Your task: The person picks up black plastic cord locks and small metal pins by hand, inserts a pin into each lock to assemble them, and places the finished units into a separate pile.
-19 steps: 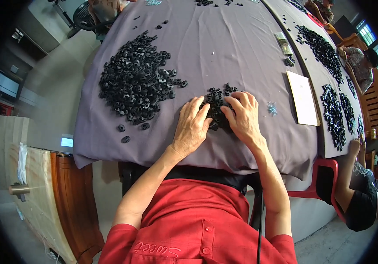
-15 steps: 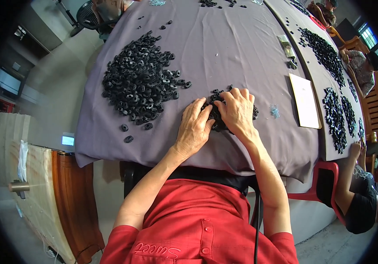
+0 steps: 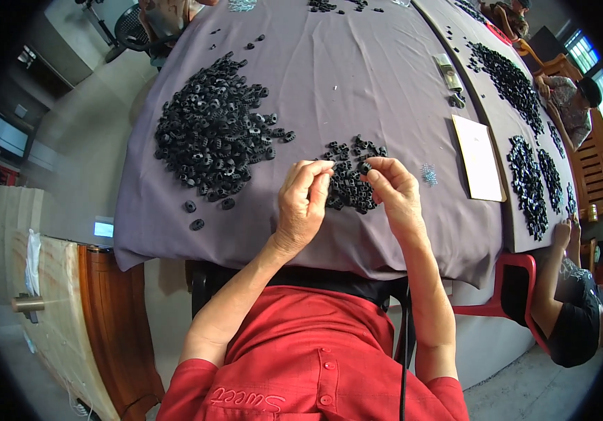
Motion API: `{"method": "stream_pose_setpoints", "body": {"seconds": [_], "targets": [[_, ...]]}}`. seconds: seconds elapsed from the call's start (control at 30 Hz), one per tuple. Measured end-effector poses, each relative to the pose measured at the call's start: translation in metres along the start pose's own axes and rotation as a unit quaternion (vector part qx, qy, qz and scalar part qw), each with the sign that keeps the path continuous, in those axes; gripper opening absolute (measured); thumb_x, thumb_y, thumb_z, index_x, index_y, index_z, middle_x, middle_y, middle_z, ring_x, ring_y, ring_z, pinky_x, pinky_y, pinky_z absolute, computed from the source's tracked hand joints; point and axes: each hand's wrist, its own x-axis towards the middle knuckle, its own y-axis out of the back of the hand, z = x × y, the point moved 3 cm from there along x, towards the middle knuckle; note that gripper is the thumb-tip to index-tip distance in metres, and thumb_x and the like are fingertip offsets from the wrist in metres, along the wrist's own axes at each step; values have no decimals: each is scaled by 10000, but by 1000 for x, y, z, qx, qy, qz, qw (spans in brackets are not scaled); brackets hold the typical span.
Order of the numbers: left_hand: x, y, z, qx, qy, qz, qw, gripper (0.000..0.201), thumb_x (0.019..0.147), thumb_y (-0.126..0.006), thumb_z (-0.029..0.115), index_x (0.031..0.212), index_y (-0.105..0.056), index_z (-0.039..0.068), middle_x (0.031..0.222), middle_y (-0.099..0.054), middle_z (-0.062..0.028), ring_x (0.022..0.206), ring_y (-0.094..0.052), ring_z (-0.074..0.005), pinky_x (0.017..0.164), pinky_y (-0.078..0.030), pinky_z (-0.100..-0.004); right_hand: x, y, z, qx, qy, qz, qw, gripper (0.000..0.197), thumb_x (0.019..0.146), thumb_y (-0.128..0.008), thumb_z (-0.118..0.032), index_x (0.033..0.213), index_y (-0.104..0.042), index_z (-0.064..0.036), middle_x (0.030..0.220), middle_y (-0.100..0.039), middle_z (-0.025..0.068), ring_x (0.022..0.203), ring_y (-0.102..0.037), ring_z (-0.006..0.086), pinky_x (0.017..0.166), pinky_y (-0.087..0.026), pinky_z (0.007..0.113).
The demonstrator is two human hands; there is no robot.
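Lying on the left of the grey cloth [image 3: 378, 77] is a large heap of black pieces [image 3: 210, 130]. Next, the left hand [image 3: 301, 203] has its thumb and index finger close together; whether they grip anything I cannot tell. Just beside it lies a smaller black pile [image 3: 352, 191]. The right hand [image 3: 397, 195] pinches one black piece [image 3: 365, 168] above that pile's right side. Farther right lie small bluish bits [image 3: 428, 175], then a white board [image 3: 477, 158].

A slatted wooden bench [image 3: 595, 168] stands near bright windows [image 3: 585, 57].
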Motion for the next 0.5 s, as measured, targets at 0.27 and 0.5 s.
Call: {"method": "stream_pose_setpoints", "body": {"seconds": [0.27, 0.5], "targets": [[-23, -35, 2, -246, 243, -94, 933, 171, 906, -627, 78, 1076, -630, 55, 861, -577, 23, 687, -562, -55, 619, -489, -213, -31, -2, 9, -73, 46, 1, 996, 147, 873, -606, -6, 1017, -579, 2, 858, -626, 32, 783, -590, 86, 700, -496, 251], [-39, -24, -2, -227, 256, -131, 931, 170, 943, -576, 82, 1105, -595, 33, 889, -622, -11, 722, -591, -71, 647, -496, -219, -46, 64, 5, -386, 182, 115, 897, 113, 779, -616, -1, 884, -611, -42, 838, -617, 121, 807, -605, 306, 703, -493, 391]]}}
